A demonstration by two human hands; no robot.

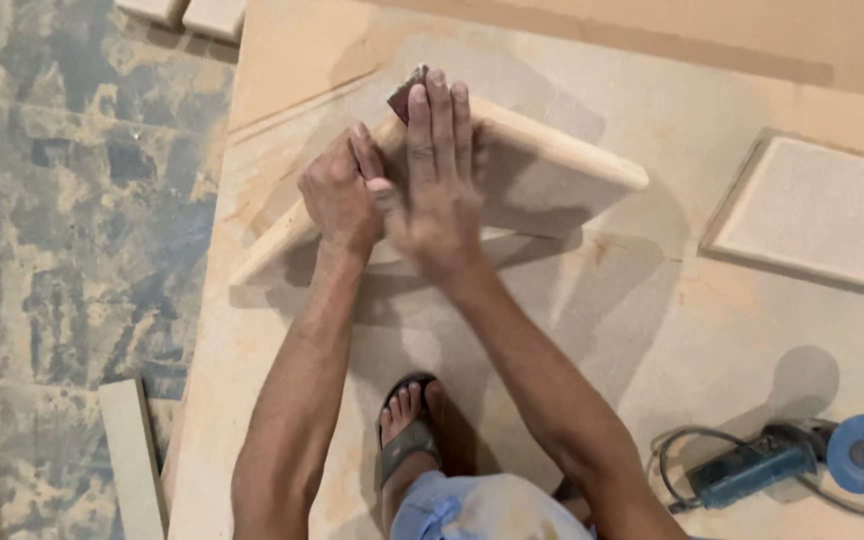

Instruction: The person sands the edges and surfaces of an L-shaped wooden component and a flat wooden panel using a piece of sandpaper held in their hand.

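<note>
A pale, triangular wooden panel [542, 190] with rounded edges lies on a dusty board floor [652, 330]. The left hand [340, 190] grips its corner, seemingly; right hand [439, 170] fingers [437, 120] flat, pressing dark-red sandpaper [407, 97].

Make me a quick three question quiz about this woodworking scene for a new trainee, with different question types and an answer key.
1. True or false: the right hand lies flat, pressing a dark red sanding sheet onto the wooden piece.
2. Multiple choice: the blue power tool with the blue disc lies
A. on the wooden piece
B. on the board floor, at lower right, away from both hands
C. in the left hand
3. Fill in: the left hand steadies the wooden piece beside the right hand, and the pale square panel lies flat to the ______ of the wooden piece.

Key: 1 true; 2 B; 3 right
</note>
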